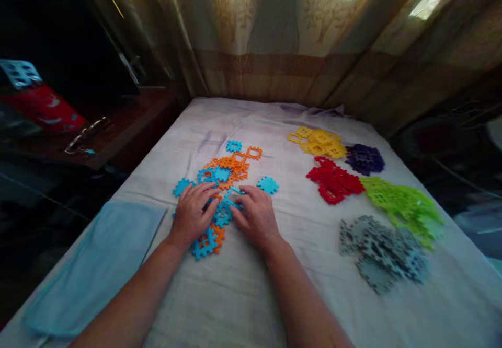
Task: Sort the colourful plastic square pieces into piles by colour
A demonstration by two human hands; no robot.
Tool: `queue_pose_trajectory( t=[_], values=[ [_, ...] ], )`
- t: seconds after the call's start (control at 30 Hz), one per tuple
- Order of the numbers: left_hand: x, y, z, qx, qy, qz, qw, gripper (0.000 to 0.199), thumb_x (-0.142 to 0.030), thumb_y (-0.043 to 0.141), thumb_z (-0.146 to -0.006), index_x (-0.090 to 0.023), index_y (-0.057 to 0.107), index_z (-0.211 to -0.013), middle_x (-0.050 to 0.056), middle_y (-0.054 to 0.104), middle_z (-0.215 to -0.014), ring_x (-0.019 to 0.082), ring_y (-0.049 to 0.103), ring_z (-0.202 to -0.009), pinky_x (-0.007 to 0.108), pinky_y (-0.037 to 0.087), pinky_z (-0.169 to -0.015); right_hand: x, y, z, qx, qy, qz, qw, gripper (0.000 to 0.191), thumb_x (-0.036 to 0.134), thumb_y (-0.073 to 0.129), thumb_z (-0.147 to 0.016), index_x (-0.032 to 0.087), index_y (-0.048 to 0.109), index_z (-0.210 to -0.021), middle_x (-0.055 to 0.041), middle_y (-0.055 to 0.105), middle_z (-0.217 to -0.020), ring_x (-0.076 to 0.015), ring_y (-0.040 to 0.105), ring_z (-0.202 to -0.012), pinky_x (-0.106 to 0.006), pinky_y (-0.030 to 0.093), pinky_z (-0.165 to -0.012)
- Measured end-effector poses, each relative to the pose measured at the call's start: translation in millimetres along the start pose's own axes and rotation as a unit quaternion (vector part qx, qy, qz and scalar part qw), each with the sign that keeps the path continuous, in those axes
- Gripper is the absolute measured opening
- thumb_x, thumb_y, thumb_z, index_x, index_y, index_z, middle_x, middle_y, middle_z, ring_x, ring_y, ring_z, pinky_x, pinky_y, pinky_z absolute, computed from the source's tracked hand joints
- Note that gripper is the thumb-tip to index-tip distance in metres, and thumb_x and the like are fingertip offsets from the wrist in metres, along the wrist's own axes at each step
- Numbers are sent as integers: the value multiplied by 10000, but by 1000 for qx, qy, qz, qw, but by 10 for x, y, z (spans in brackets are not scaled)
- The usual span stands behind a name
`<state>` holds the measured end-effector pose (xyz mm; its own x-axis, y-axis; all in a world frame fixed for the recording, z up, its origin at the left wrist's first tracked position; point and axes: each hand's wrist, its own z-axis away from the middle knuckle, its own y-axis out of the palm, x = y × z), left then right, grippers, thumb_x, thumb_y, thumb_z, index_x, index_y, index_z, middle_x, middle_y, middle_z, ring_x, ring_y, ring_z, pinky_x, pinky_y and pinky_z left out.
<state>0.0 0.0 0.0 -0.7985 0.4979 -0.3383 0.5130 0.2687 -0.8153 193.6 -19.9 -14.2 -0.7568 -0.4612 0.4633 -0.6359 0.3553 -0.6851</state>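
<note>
A mixed pile of blue and orange plastic interlocking tiles with notched edges lies in front of me. My left hand (194, 211) rests over the left side of the pile, its fingers slightly apart and touching the pieces. At the other side, my right hand (258, 213) pinches a blue interlocking tile (236, 190), seen nearly edge-on. Between the hands lie more blue tiles (223, 213). Orange tiles (231, 166) are heaped just beyond the fingertips. A single blue tile (268, 185) sits right of the pile. Some pieces are hidden under my hands.
Sorted heaps lie to the right: yellow tiles (321, 143), red tiles (334, 181), dark purple tiles (364, 159), lime green tiles (403, 206) and grey tiles (382, 251). A light blue cloth (100, 264) covers the near left. Curtains (270, 39) hang behind the white-sheeted surface (314, 296).
</note>
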Motion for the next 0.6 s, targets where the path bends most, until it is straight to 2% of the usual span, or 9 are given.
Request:
queue_pose_trajectory(
  t=[0.13,0.3,0.47,0.6],
  values=[
    [19,-1,17,3,-2,-6,1000,307,-360,465,-960,-224,695,-1111,83,702,-1220,254,621,-1167,507,392,-1080,-181,-141,-32,-68,63,44,995,87,296,628,-873,223,664,-904,-97,659,-1203,-242,571,-1138,-413,379,-1010],
    [39,11,8,-25,-2,19,999,263,-335,492,-949,-239,714,-1052,72,709,-1199,247,641,-1127,507,397,-1090,-467,-274,4,-127,150,95,976,121,314,614,-851,210,663,-889,-111,671,-1144,-263,583,-1089,-442,387,-976],
    [56,-48,-4,-107,-47,88,989,249,-290,489,-945,-217,701,-1053,79,676,-1240,216,616,-1176,407,464,-1048,-570,-282,39,-132,198,118,964,165,332,597,-833,208,673,-911,-112,679,-1128,-273,591,-1057,-463,395,-963],
    [87,-100,-4,-170,-87,91,977,240,-287,499,-938,-225,690,-1068,74,664,-1262,220,591,-1217,421,421,-1094,-575,-287,42,-125,204,142,961,217,319,610,-816,198,691,-978,-134,668,-1161,-308,590,-1084,-497,419,-945]
  ],
)
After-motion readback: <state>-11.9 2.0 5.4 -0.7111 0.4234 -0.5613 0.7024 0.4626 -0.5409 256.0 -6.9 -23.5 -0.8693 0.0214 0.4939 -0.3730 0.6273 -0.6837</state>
